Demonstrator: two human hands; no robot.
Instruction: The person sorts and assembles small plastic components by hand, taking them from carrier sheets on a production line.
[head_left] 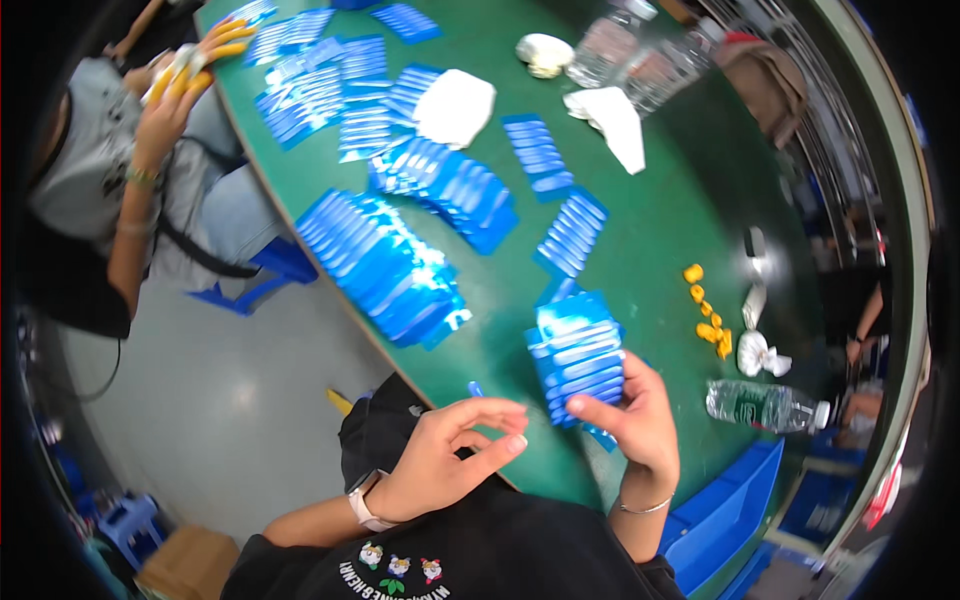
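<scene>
My right hand (645, 420) grips a bundle of shiny blue packets (578, 352), thumb on the near face and fingers behind it. To its left my left hand (455, 450) is raised above the table's near edge, fingers curved and thumb apart, with nothing in it. A small blue piece (475, 389) lies just beyond that hand. Left of the bundle spreads a thick overlapping row of blue packets (375, 265). Farther off runs a curved row of blue packets (450, 188). A shorter strip of packets (572, 232) lies beyond the held bundle, partly behind it.
On the green table (660, 230), a white cloth (455, 108) rests among more packets. Clear bottles (605, 45) lie at the far right. Yellow pieces (708, 315), a bottle (760, 405) and a blue bin (725, 510) are to my right. A co-worker's yellow-fingered hands (190, 75) are at far left.
</scene>
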